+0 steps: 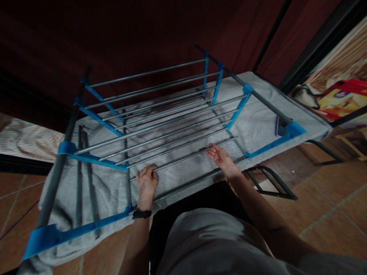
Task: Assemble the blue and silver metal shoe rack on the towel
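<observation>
- Surface under the work: grey cloth [298,107], visibly wrinkled; soft backing, should cushion a dropped part.
- Rack [160,124] stands on it: metal bars between blue end pieces. Judged light for its size, but liable to twist; best held by the thick side poles.
- Rod [180,159] lies across the near part of the rack, held up in 2 hands, tilted slightly up to the right in view. Judged stiff, light, likely hollow; smooth finish may let it roll or slip. Take hold near each end, tips clear.
- Blue bracket [86,230], near left: looks like plastic, may crack if forced.
- Left hand [147,181]: fingers curled around the rod near its left end.
- Right hand [218,156]: lighter hold, fingertips and thumb on the rod, inboard of its right end.
</observation>
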The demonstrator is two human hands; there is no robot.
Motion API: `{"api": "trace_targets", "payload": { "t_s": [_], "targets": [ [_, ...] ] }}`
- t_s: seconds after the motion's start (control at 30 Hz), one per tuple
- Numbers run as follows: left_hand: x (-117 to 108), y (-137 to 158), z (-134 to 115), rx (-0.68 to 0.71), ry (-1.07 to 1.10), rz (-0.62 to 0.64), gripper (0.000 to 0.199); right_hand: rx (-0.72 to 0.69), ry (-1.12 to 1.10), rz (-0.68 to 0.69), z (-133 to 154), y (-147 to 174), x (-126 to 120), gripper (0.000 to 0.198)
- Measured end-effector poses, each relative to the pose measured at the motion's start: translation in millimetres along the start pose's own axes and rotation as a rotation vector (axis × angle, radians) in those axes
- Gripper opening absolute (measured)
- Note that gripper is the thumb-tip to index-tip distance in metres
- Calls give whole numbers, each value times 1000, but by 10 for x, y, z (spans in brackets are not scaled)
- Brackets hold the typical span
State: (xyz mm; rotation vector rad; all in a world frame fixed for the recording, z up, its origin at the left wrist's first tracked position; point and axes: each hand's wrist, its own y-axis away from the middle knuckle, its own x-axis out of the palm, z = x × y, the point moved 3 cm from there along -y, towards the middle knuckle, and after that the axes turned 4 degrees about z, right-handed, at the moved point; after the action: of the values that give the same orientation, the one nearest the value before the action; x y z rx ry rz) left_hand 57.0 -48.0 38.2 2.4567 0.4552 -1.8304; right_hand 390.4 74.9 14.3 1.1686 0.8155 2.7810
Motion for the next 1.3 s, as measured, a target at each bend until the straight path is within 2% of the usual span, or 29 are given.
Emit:
{"api": "trace_targets", "payload": {
  "t_s": [1.3],
  "targets": [
    [-41,14,-27,1,-26,-30,27,-9,2,4,-8,2,-8,10]
  ]
}}
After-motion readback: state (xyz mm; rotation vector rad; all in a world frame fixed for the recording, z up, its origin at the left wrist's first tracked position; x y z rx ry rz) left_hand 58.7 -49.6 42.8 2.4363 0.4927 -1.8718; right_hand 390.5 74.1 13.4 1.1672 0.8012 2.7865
